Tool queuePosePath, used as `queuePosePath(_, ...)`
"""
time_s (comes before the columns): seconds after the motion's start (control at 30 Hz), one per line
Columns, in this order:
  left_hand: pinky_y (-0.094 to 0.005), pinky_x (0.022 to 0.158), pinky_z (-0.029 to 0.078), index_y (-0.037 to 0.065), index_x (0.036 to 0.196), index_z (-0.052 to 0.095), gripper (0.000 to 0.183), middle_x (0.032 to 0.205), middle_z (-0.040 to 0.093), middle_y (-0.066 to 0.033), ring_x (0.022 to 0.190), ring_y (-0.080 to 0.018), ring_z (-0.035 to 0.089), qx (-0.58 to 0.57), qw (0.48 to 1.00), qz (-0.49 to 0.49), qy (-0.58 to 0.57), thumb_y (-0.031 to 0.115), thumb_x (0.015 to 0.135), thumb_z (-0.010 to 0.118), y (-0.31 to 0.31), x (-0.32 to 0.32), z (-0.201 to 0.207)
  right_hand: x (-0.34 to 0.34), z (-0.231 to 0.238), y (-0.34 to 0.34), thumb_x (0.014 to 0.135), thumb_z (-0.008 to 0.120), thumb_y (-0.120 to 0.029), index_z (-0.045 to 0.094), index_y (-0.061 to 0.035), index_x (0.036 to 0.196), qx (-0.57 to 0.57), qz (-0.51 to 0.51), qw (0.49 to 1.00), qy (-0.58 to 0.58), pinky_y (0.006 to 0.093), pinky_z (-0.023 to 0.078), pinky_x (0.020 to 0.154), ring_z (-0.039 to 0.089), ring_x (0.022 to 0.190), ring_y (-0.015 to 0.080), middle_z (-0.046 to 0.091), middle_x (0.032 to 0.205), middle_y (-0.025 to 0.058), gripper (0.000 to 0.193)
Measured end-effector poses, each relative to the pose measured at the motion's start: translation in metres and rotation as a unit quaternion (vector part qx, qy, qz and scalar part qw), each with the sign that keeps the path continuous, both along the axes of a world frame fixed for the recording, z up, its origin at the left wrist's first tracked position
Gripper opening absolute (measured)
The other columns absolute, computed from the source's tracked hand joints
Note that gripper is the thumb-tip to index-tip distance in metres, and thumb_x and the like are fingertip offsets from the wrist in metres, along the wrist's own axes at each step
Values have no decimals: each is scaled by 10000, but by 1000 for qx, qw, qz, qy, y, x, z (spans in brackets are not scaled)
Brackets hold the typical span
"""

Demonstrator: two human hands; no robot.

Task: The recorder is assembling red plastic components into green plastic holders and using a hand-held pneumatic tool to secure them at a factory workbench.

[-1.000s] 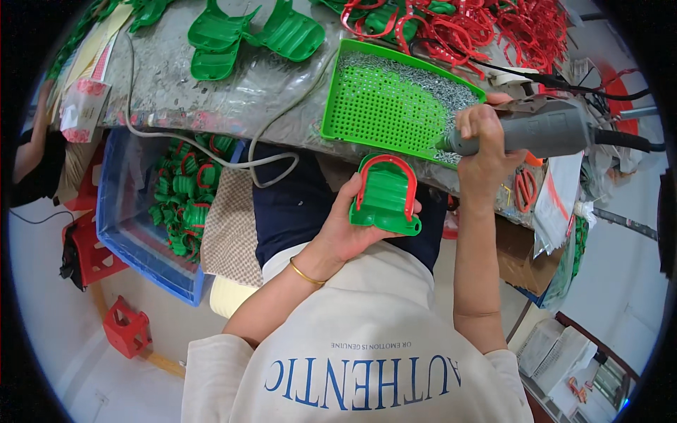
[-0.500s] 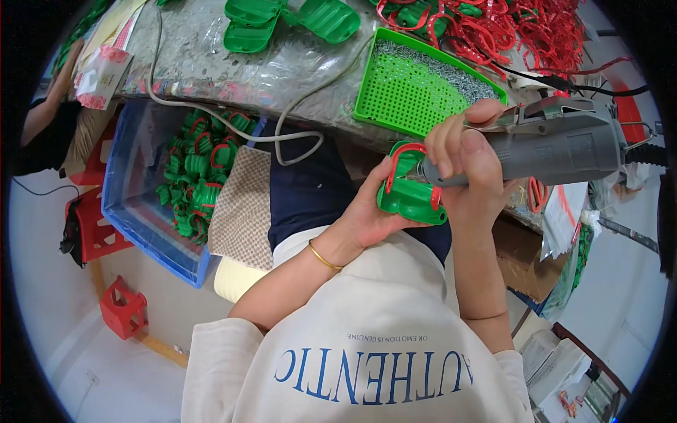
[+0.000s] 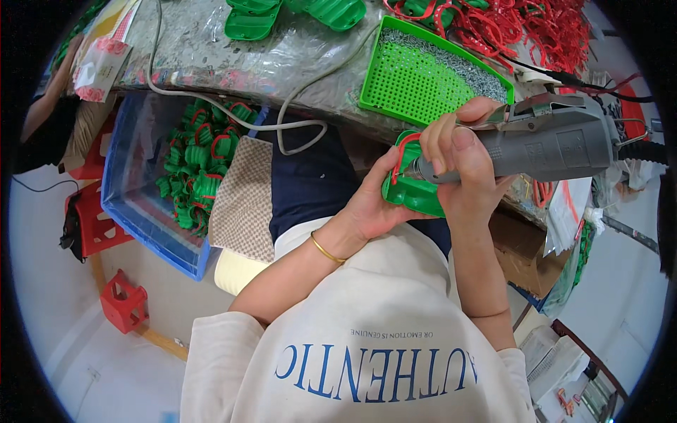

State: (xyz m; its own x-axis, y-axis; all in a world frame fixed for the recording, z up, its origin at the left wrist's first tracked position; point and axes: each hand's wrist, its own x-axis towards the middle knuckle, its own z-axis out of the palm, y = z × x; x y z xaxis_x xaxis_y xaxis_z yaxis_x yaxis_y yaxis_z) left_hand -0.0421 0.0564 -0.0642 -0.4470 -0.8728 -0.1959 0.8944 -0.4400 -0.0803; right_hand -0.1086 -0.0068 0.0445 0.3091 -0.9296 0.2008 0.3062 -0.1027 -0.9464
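While the work sits just below the tabletop (image 3: 211,49) edge, over the lap, we log the following. Left hand (image 3: 374,204): cupped under a green plastic part (image 3: 412,194) with a red wire loop, closed on it from below. Right hand (image 3: 462,166): wrapped around the nose of a grey power screwdriver (image 3: 543,144), whose tip meets the green part; the exact point of contact is hidden behind our fingers. Tabletop stock: green perforated tray (image 3: 416,81) carrying small grey screws, a heap of red wire pieces (image 3: 522,28), more green mouldings (image 3: 296,10), a grey cable (image 3: 282,127). Below left: blue bin (image 3: 134,211) of finished green-and-red parts, red stool (image 3: 123,303).

Risks, as we judge them: the bit could skid off the screw and mark the plastic or nick the supporting palm, since the part is only hand-held. A tilted driver might strip the thread.
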Motion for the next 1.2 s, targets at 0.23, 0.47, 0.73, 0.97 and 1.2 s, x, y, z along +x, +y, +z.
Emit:
queuePosePath(0.23, -539, 940, 447, 167, 1376, 369, 631, 1328, 477, -106, 1194, -287, 501, 8, 1000, 4, -5, 556, 893, 484, 2, 1, -2, 1, -4, 2, 843, 569, -86, 484, -27, 1001, -16, 6, 1000, 6, 293, 347, 498, 394, 471, 110, 412, 574, 20, 189)
queuePosePath(0.47, -537, 942, 447, 161, 1378, 362, 634, 1328, 475, -110, 1195, -287, 499, 11, 1000, 6, -12, 541, 890, 502, 3, 1, 2, -6, -12, -2, 816, 574, 38, 509, 44, 963, -9, 30, 998, -61, 234, 413, 491, 496, 535, 97, 547, 679, 61, 160)
queuePosePath(0.73, -520, 937, 457, 134, 1360, 386, 624, 1300, 497, -122, 1173, -281, 516, 16, 1000, 7, -7, 535, 896, 501, 1, 2, 0, -1, -9, 1, 849, 537, -69, 457, -32, 1023, -36, 25, 999, 15, 301, 355, 493, 405, 475, 129, 439, 595, 41, 195)
queuePosePath(0.97, -479, 908, 493, 124, 1327, 428, 534, 1244, 545, -108, 1112, -253, 567, 29, 997, 47, -52, 464, 922, 505, 5, 13, 11, 2, -12, 0, 840, 542, -56, 471, -54, 1025, -71, 62, 995, -10, 297, 344, 496, 407, 475, 130, 437, 603, 29, 199)
queuePosePath(1.2, -466, 889, 505, 102, 1311, 438, 480, 1193, 582, -137, 1032, -269, 616, -3, 997, 19, -80, 378, 930, 530, 22, 52, 2, -14, 23, -29, 853, 566, -172, 520, -82, 1052, -65, 168, 976, -124, 237, 273, 524, 359, 500, 60, 368, 604, -54, 223)
